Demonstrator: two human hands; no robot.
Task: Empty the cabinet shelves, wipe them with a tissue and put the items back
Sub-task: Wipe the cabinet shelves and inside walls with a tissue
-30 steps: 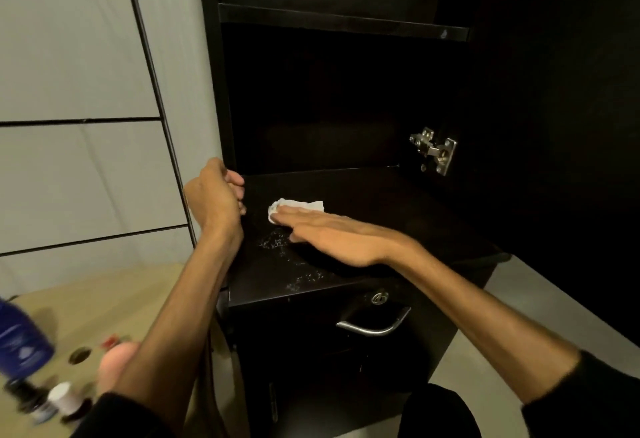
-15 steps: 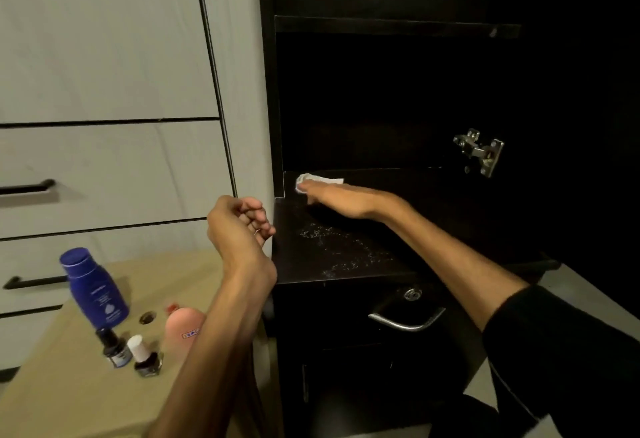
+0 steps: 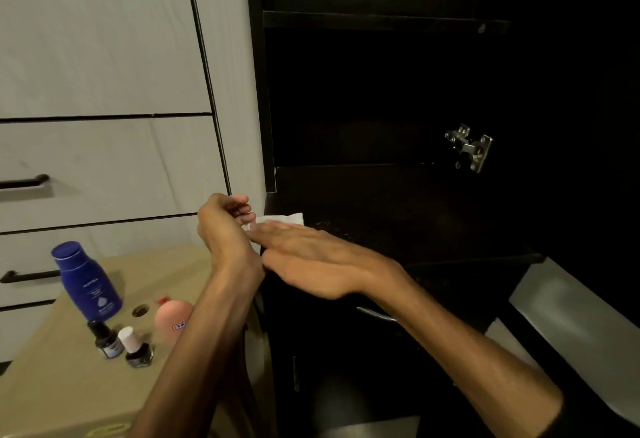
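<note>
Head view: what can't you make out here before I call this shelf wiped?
- Tissue: mostly hidden under the right hand.
- Shelf back corners: lost in darkness.
- Left hand: palm faces away, contents unclear.
- Pink bottle: label cut off by the left forearm.
- Small bottles: labels too small.

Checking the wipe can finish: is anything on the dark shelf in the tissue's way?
No object shows in its way. The white tissue lies under the right hand's flat fingers at the dark shelf's front left corner. Only pale specks lie beside it. The bottles stand off it, on the beige table.
</note>
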